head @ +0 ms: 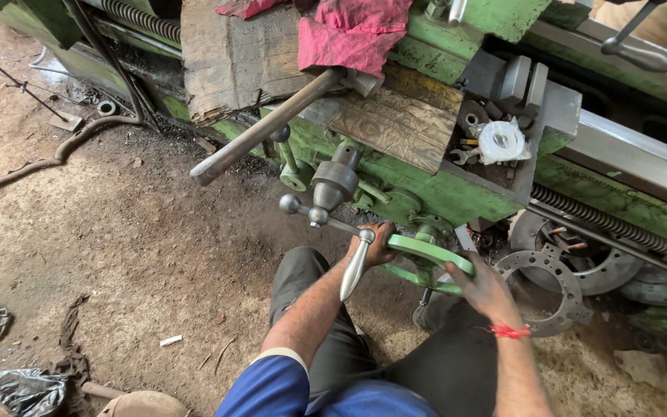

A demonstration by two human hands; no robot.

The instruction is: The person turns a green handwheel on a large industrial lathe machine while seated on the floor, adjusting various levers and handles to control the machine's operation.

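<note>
Head view looks down on a green handwheel point(426, 255) on the front of a green lathe point(457, 189), and everything here is placed against that wheel. The left hand point(376, 245) wraps its fingers closed over the wheel's left rim, forearm stretched out from a blue sleeve point(272, 386). The right hand point(484, 289) grips the right rim, fingers curled over the edge, a red thread point(509, 331) tied at the wrist. A polished metal handle point(354, 269) hangs down from the rim just beside the left hand. Above-left of the wheel juts a long steel lever point(264, 127), under a red rag point(353, 31) and a wooden plank point(395, 116). Right of the wheel, metal flange rings point(561, 270) lean against the machine.
</note>
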